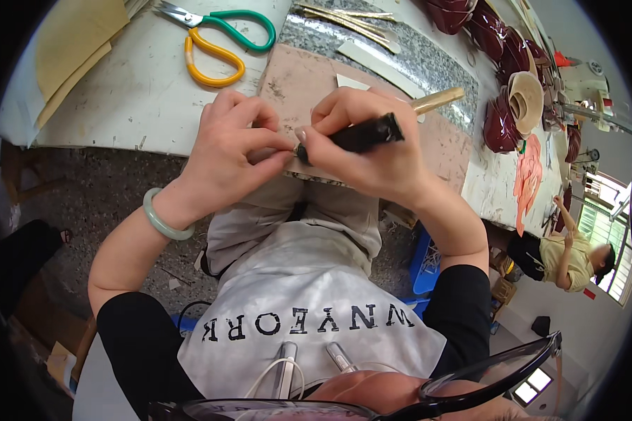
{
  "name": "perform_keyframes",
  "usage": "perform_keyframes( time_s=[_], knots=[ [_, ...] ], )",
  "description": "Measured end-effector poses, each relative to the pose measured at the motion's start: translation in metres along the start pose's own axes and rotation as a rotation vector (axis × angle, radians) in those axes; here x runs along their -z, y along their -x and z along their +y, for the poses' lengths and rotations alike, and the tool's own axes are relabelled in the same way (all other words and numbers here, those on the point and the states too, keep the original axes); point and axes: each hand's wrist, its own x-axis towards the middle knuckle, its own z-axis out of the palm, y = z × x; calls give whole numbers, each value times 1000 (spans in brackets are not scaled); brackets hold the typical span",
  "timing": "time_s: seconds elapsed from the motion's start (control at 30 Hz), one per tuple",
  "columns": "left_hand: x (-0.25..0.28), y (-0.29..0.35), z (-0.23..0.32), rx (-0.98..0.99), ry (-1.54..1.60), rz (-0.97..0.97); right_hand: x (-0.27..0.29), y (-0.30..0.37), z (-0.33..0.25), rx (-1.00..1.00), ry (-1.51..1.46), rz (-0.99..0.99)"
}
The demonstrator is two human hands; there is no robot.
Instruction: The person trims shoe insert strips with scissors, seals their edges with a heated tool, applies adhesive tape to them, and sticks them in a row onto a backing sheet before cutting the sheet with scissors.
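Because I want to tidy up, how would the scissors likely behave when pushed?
The scissors should probably slide rather than roll, since they lie flat. Their metal blades look stiff, yet the spread handles might swing together.

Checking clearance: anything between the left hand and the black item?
Nothing visible. The left hand is right at the near end of the black item gripped by the right hand. Scissors lie beyond, outside that gap.
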Motion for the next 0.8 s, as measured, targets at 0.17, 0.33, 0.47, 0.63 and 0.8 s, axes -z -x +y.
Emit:
perform_keyframes(
  time_s=[0.17,0.33,0.47,0.63,0.8],
  knots=[
    [11,-8,0,238,250,57,13,-2,-14,65,67,-39],
    [-4,-19,15,61,-46,43,19,11,8,102,-39,4],
    [-15,-16,27,-18,-112,-60,70,56,16,-216,-256,293],
    [2,-74,0,241,122,-41,113,129,36,-388,-121,681],
    [6,-150,-48,-73,-545,119,117,152,47,-441,-157,790]
  ],
)
